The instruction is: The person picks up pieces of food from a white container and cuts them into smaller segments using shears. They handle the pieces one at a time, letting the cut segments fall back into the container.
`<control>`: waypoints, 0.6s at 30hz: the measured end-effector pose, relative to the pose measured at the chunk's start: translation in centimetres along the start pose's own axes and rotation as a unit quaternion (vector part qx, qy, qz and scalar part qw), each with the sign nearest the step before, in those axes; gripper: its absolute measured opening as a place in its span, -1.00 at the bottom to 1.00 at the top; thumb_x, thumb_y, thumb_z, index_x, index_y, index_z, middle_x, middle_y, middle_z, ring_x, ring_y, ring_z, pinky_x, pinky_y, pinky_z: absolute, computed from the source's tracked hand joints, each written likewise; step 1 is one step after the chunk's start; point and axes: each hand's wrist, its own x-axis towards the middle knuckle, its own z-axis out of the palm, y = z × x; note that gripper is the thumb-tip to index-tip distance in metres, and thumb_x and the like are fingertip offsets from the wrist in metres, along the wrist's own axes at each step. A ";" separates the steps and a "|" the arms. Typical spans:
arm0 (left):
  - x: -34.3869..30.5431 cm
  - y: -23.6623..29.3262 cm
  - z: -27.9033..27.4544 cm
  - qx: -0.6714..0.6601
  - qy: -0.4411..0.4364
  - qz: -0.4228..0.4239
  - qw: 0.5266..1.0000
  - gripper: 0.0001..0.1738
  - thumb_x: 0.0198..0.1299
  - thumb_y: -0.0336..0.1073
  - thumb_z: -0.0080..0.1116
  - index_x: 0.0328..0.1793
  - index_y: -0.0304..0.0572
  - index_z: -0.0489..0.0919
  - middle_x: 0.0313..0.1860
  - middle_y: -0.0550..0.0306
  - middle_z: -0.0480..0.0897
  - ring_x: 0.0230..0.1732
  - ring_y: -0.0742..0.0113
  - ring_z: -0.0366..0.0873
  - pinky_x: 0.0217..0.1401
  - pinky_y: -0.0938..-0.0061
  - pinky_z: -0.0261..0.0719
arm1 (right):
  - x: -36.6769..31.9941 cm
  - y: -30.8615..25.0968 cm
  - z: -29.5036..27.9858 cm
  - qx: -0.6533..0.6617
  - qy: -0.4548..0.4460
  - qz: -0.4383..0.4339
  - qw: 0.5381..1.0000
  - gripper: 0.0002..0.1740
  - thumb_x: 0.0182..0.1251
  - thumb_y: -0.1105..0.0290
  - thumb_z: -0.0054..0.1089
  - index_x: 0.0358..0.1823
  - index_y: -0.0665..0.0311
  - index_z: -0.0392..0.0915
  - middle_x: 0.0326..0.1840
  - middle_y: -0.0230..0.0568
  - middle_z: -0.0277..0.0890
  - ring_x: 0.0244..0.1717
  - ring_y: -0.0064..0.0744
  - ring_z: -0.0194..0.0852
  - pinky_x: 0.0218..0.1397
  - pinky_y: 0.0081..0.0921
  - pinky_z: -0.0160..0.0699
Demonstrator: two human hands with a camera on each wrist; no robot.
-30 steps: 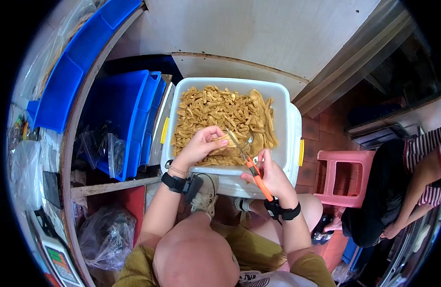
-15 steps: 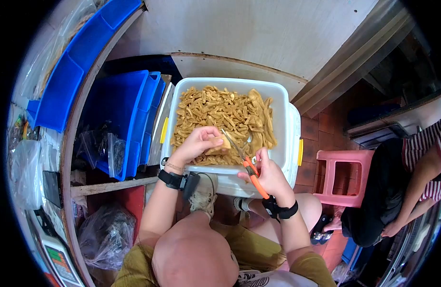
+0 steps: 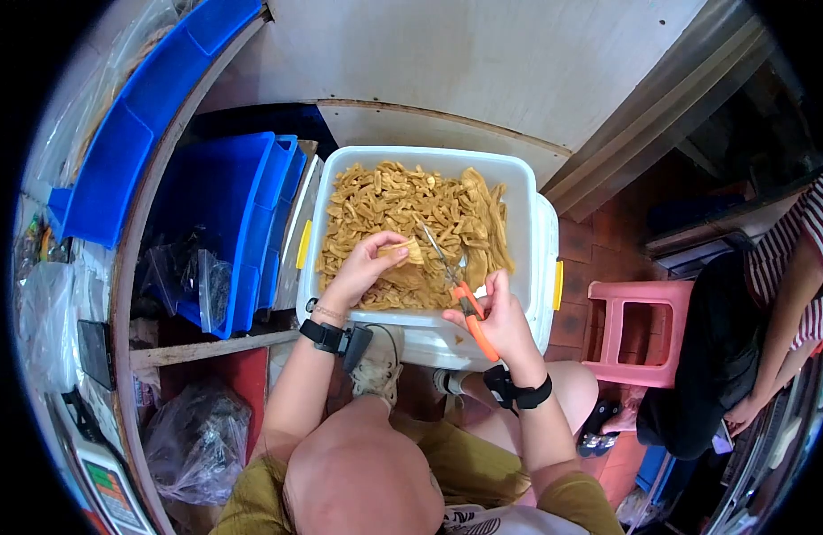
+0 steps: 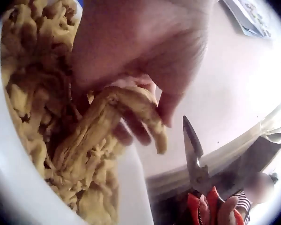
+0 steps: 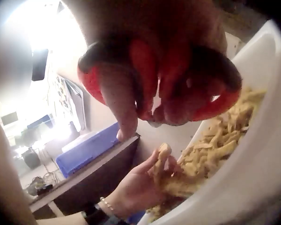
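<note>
Head view: left hand [image 3: 368, 266] pinches a tan wrinkled dried strip [image 3: 402, 252] over the white plastic tub [image 3: 529, 205]; right hand [image 3: 500, 323] grips orange-handled scissors [image 3: 456, 283]. Short pieces [image 3: 384, 201] fill most of the tub; long strips [image 3: 484, 223] at its right look uncut. Left wrist: blades [image 4: 193, 150] just beside the strip, not touching. Right wrist: fingers [image 5: 119, 101] curled through the handles [image 5: 215, 101].

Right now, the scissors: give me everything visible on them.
The scissors have orange handles and slim grey metal blades tapering to a point. The right hand grips the handles, fingers through the loops. The blades point up and away over the white tub, seemingly near closed, their tips beside but clear of the yellow strip that the left hand pinches.
</note>
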 end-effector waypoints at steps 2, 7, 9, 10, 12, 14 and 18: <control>-0.3 0.0 0.2 0.017 0.041 0.008 0.999 -0.81 0.25 -0.33 0.19 -0.06 -0.21 0.51 -0.20 0.28 0.59 -0.21 0.60 0.51 -0.10 0.68 0.46 | 0.1 0.5 -0.2 -0.017 0.008 -0.006 1.000 -0.22 -0.11 -0.05 0.53 -0.25 0.24 0.09 -0.58 -0.06 0.42 -0.57 -0.21 0.42 -0.44 -0.35 0.44; 0.1 -1.3 -0.2 -0.121 0.065 0.028 0.990 -0.71 0.27 -0.37 0.15 0.09 -0.25 0.44 -0.09 0.22 0.59 -0.12 0.50 0.53 0.00 0.60 0.48 | -0.2 -0.1 -1.4 -0.097 -0.025 -0.001 0.995 -0.21 -0.12 -0.15 0.48 -0.23 0.23 0.12 -0.62 -0.11 0.44 -0.56 -0.04 0.49 -0.45 -0.31 0.45; 0.1 -1.4 -0.1 -0.162 0.059 0.026 0.985 -0.70 0.27 -0.38 0.15 0.10 -0.27 0.43 -0.08 0.21 0.59 -0.10 0.50 0.53 0.02 0.59 0.48 | -0.2 0.3 -1.0 -0.084 -0.021 -0.019 0.996 -0.24 -0.11 -0.03 0.52 -0.22 0.23 0.10 -0.60 -0.11 0.47 -0.58 -0.12 0.47 -0.45 -0.36 0.44; 0.1 -1.3 0.1 -0.202 0.050 0.025 0.978 -0.69 0.27 -0.38 0.15 0.10 -0.28 0.43 -0.07 0.20 0.59 -0.09 0.50 0.52 0.03 0.58 0.48 | -0.3 0.4 -0.9 -0.072 -0.014 -0.036 0.997 -0.25 -0.11 0.09 0.56 -0.22 0.23 0.09 -0.57 -0.12 0.51 -0.60 -0.19 0.44 -0.44 -0.42 0.43; 0.0 -1.2 0.8 -0.205 0.054 0.028 0.977 -0.68 0.26 -0.39 0.16 0.11 -0.28 0.42 -0.06 0.20 0.58 -0.08 0.50 0.51 0.04 0.59 0.48 | -0.4 -0.1 -0.9 -0.070 -0.021 -0.027 0.997 -0.25 -0.10 0.09 0.56 -0.22 0.23 0.09 -0.54 -0.10 0.53 -0.59 -0.19 0.45 -0.44 -0.41 0.44; -0.2 -1.1 1.3 -0.208 0.058 0.031 0.976 -0.66 0.26 -0.40 0.17 0.12 -0.28 0.42 -0.06 0.20 0.57 -0.07 0.51 0.51 0.04 0.59 0.47 | -0.4 -0.3 -1.1 -0.068 -0.027 -0.019 0.997 -0.25 -0.10 0.09 0.56 -0.22 0.23 0.09 -0.51 -0.08 0.56 -0.58 -0.19 0.46 -0.44 -0.40 0.44; -0.1 -1.2 1.2 -0.195 0.039 0.017 0.980 -0.68 0.24 -0.42 0.20 0.09 -0.24 0.44 -0.04 0.21 0.56 -0.06 0.53 0.49 0.05 0.62 0.46 | -0.3 0.5 -0.9 -0.066 -0.025 -0.032 0.997 -0.25 -0.09 0.01 0.53 -0.21 0.23 0.10 -0.52 -0.08 0.51 -0.53 -0.11 0.50 -0.42 -0.35 0.46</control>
